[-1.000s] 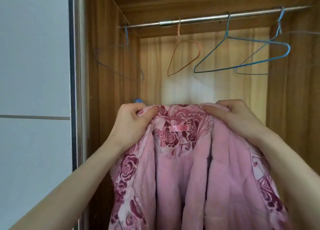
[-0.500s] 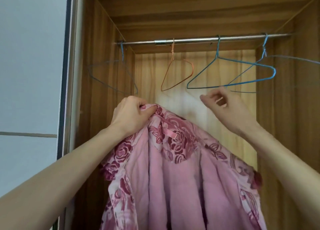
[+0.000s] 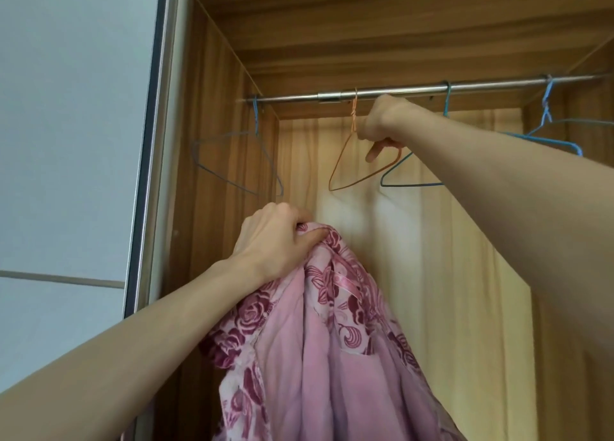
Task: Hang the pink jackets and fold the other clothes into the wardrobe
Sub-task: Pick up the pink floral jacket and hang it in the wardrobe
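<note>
A pink jacket (image 3: 332, 357) with a dark red rose print and plain pink lining hangs from my left hand (image 3: 275, 238), which grips it at the collar in front of the open wardrobe. My right hand (image 3: 382, 122) is raised to the metal rail (image 3: 398, 92) and grips the upper right arm of an orange wire hanger (image 3: 345, 161) that hangs from the rail by its hook.
Blue wire hangers hang on the same rail: one at the far left (image 3: 232, 161), one just right of the orange hanger (image 3: 412, 175), one at the far right (image 3: 551, 131). The wooden wardrobe side wall (image 3: 212, 141) stands at left, beside a white sliding door (image 3: 73, 141).
My right hand let go of the jacket collar, rose to the rail and took hold of the orange hanger. The jacket now hangs from my left hand alone. The view tilted upward.
</note>
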